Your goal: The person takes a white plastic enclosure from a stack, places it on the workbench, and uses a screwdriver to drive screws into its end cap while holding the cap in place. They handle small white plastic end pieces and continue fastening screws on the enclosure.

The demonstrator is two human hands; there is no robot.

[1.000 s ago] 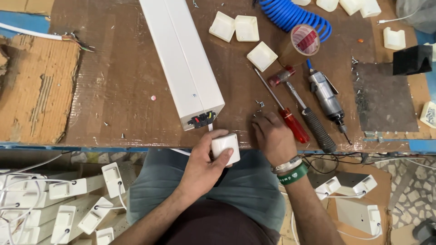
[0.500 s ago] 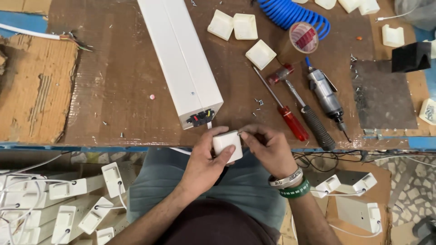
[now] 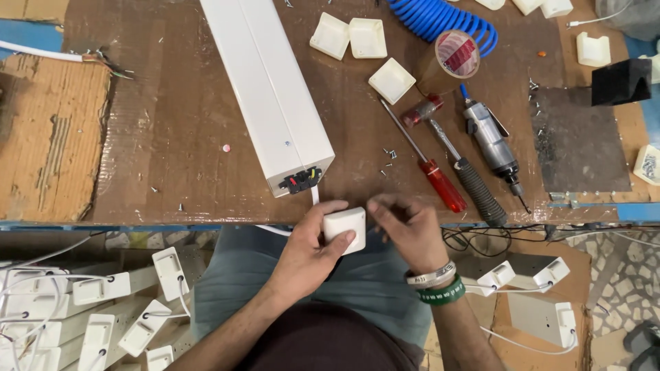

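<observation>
Small white cap held at the table edge, just below the end of a long white housing.

The long white housing [image 3: 271,89] lies on the brown workbench [image 3: 172,137], its long axis running from the far edge toward the person, wired end nearest. On the bench: one hammer [image 3: 450,154], one air driver [image 3: 491,144], one red-handled screwdriver [image 3: 426,165] and three loose square caps [image 3: 366,37] in a cluster (more sit at the far right). The left hand [image 3: 309,251] closes thumb and fingers around one small white cap [image 3: 345,228], flat face up. The right hand [image 3: 409,230], fingers curled and holding nothing I can make out, was touching the cap half a second ago and now sits just beside it.
</observation>
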